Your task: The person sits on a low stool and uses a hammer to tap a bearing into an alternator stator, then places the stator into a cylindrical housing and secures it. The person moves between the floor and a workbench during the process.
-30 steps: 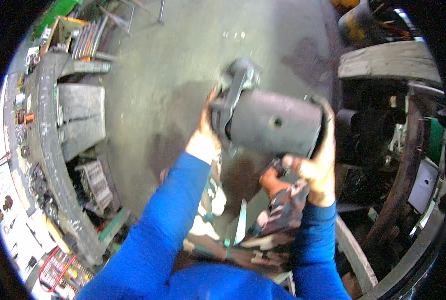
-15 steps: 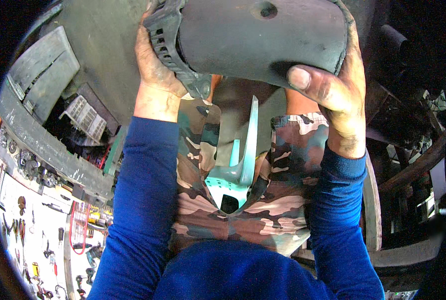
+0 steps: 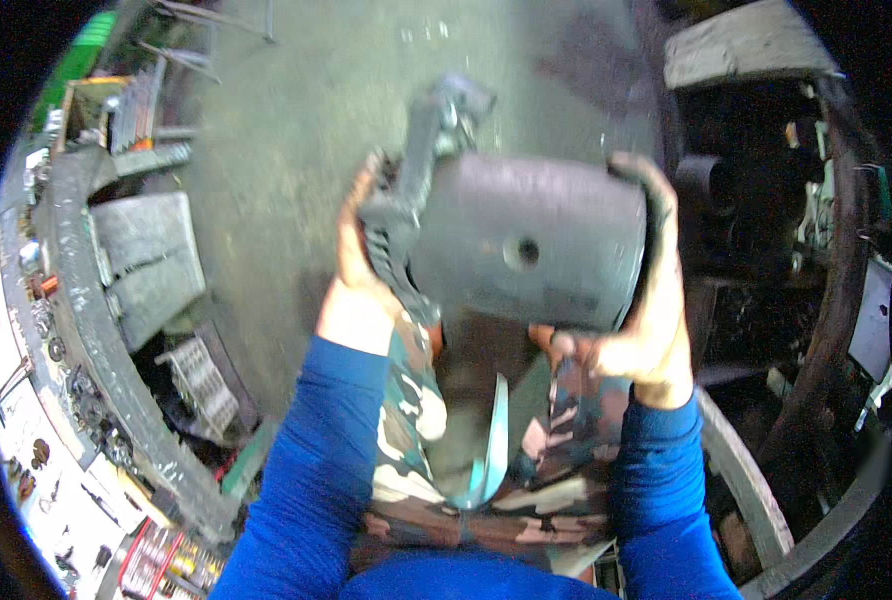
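We see a gray tube (image 3: 526, 288) in our grip, and below it blue sleeves (image 3: 336, 430) and blotchy brown, green, tan pants (image 3: 421, 410).

The grey floor (image 3: 296, 120), possibly concrete, borders a bench (image 3: 113, 345)

Both hands were on it, a wide two-sided grip out in front!
The left hand (image 3: 352, 245) closed off the grip's left end, fingers pointing away from the body; the right hand (image 3: 661, 290) faced it from the other end, fingers curled inward on the far side, thumb (image 3: 572, 348) angled in on the near side. Behind the grip, the left forearm (image 3: 316, 450) and right forearm (image 3: 663, 480) ran back well apart, the left slanting farther outward.
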Tool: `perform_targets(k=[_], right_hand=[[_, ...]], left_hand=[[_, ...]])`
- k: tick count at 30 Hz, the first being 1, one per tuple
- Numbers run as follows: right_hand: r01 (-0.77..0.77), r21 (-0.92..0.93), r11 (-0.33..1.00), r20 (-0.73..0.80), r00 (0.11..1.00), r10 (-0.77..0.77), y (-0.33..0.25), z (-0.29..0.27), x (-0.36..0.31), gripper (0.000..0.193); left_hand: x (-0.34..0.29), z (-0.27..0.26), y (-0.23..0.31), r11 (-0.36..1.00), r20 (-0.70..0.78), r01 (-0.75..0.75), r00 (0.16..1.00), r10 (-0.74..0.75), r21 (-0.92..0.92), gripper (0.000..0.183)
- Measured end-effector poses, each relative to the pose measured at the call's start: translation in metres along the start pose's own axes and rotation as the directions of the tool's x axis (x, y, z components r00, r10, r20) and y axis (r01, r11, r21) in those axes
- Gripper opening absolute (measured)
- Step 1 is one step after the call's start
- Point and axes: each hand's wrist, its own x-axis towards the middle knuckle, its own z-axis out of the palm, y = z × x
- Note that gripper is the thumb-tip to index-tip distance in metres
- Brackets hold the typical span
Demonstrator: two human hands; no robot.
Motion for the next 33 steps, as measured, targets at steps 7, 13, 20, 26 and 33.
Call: perform_targets(k=[7,13,20,26,33], right_hand=[[0.135,-0.057,0.989,-0.075,0.987,-0.139,-0.013,0.014,-0.054,0.118],[0.293,-0.219,0.931,-0.098,0.942,-0.320,-0.021,0.029,-0.086,0.112],[0.300,-0.491,0.818,-0.111,0.910,-0.400,-0.058,0.043,-0.095,0.107],[0.205,-0.609,0.766,-0.158,0.915,-0.370,-0.078,0.056,-0.090,0.106],[0.478,-0.517,0.710,0.092,0.856,-0.509,-0.085,0.034,-0.073,0.125]], left_hand=[[-0.054,0.026,-0.023,0.940,0.090,-0.234,0.972,0.219,0.246,0.043],[-0.051,0.000,-0.012,0.995,0.359,-0.032,0.933,-0.004,0.094,0.048],[-0.036,-0.019,-0.027,0.998,0.346,-0.050,0.937,0.035,0.034,0.056],[-0.058,0.003,-0.039,0.971,0.493,-0.014,0.863,-0.109,0.239,0.063],[-0.061,0.008,-0.041,0.926,0.492,-0.177,0.871,-0.010,0.333,0.056]])
